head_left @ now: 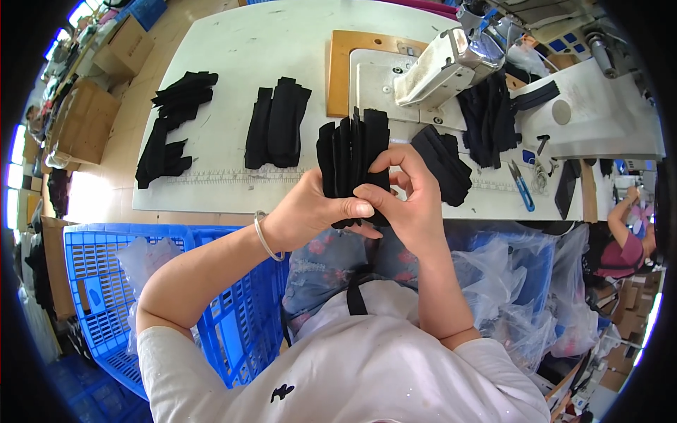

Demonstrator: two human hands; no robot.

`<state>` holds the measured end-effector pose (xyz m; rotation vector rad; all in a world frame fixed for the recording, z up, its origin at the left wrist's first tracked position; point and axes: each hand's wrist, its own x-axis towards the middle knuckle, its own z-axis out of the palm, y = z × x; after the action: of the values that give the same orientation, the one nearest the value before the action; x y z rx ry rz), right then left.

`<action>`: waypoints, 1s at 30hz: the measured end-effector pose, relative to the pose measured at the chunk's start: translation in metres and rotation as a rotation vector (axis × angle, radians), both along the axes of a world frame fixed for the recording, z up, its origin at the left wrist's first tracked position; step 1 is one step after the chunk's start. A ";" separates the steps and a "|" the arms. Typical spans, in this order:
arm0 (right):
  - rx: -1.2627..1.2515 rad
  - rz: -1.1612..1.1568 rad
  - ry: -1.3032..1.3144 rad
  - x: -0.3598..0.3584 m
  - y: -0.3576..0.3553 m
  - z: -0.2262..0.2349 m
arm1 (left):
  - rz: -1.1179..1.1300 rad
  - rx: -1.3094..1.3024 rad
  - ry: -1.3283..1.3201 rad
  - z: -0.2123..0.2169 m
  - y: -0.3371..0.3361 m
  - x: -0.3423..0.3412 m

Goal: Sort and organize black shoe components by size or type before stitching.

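Brown cardboard boxes (pixel 84 116) stand on the floor left of the counter (pixel 233 49), one closed, another (pixel 127 44) farther up beside a blue crate. More cardboard boxes (pixel 630 321) sit at the lower right edge. Clear plastic bags (pixel 515 275) bulge from a blue crate (pixel 106 282) at right.

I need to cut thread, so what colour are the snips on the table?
Blue, the snips show best in the head view.

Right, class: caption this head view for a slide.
Both hands, left hand and right hand, grip a black fabric bundle before a sewing machine.
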<state>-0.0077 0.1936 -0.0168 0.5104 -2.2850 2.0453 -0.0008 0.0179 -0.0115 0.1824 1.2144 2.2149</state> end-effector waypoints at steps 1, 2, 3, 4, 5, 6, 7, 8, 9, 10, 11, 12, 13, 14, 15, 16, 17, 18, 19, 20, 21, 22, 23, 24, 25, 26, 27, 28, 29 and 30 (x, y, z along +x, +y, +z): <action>-0.025 0.009 -0.010 0.000 0.000 0.000 | -0.003 0.002 -0.004 -0.002 0.000 -0.001; -0.051 0.019 -0.020 0.000 0.000 0.000 | -0.006 0.004 -0.008 -0.003 0.000 -0.001; -0.051 0.018 -0.021 0.000 0.001 0.000 | -0.006 0.004 -0.008 -0.004 0.000 -0.001; -0.053 0.027 -0.042 0.000 0.002 0.001 | -0.009 -0.001 -0.009 -0.005 0.001 -0.001; -0.055 0.036 -0.063 0.001 0.003 0.002 | -0.011 -0.006 -0.009 -0.005 0.001 -0.001; -0.056 0.036 -0.063 0.001 0.003 0.003 | -0.011 -0.006 -0.009 -0.004 0.001 0.000; -0.056 0.038 -0.078 0.002 0.003 0.004 | -0.010 -0.008 0.004 -0.003 0.001 0.000; -0.057 0.039 -0.093 0.002 0.003 0.005 | -0.010 -0.010 0.018 -0.002 0.001 0.001; -0.057 0.039 -0.094 0.003 0.003 0.005 | -0.010 -0.011 0.017 -0.002 0.001 0.001; -0.052 0.039 -0.101 0.003 0.004 0.005 | -0.011 -0.013 0.020 -0.002 0.001 0.001; -0.047 0.039 -0.108 0.003 0.004 0.005 | -0.012 -0.015 0.023 -0.002 0.001 0.001; -0.047 0.039 -0.109 0.004 0.004 0.006 | -0.012 -0.015 0.022 -0.003 0.001 0.001; -0.049 0.048 -0.113 0.004 0.004 0.006 | -0.010 -0.014 0.025 -0.004 0.002 0.001; -0.051 0.057 -0.117 0.004 0.005 0.006 | -0.007 -0.014 0.028 -0.004 0.002 0.001; -0.051 0.058 -0.118 0.004 0.006 0.006 | -0.006 -0.014 0.027 -0.006 0.001 0.002; -0.058 0.069 -0.124 0.003 0.007 0.005 | -0.012 -0.010 0.016 -0.007 0.001 0.001; -0.064 0.081 -0.130 0.003 0.008 0.004 | -0.019 -0.006 0.003 -0.008 0.001 0.001; -0.064 0.081 -0.131 0.003 0.006 0.003 | -0.018 -0.005 0.003 -0.007 0.001 0.001; -0.148 0.026 -0.107 0.004 0.004 0.002 | -0.018 -0.011 0.003 -0.005 0.001 0.000; -0.232 -0.030 -0.084 0.005 0.001 0.001 | -0.017 -0.016 0.003 -0.004 0.001 0.000; -0.231 -0.030 -0.084 0.005 -0.001 -0.001 | -0.017 -0.015 0.003 -0.004 0.002 -0.001; -0.214 -0.075 -0.010 0.004 -0.004 -0.002 | -0.012 -0.024 0.010 -0.005 0.002 -0.001; -0.197 -0.120 0.064 0.004 -0.005 -0.003 | -0.007 -0.033 0.018 -0.005 0.002 -0.001; -0.196 -0.119 0.063 0.003 -0.003 -0.002 | -0.005 -0.032 0.017 -0.005 0.001 -0.001; -0.056 -0.070 0.095 0.002 -0.001 0.000 | 0.004 -0.048 0.011 -0.004 0.001 -0.001; 0.084 -0.021 0.127 0.001 0.001 0.002 | 0.013 -0.063 0.004 -0.003 0.000 0.000; 0.090 -0.047 0.110 0.002 -0.001 0.004 | 0.013 -0.063 0.004 -0.003 0.001 0.000; 0.091 -0.046 0.111 0.003 0.000 0.007 | 0.027 -0.066 0.011 -0.002 0.002 0.001; 0.143 -0.041 0.116 0.003 0.002 0.011 | 0.041 -0.070 0.018 -0.001 0.002 0.002; 0.195 -0.036 0.122 0.003 0.003 0.014 | 0.042 -0.070 0.020 -0.001 0.002 0.002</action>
<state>-0.0049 0.1963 -0.0028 0.5804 -2.4135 1.7335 0.0013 0.0199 -0.0125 0.1528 1.3158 2.2076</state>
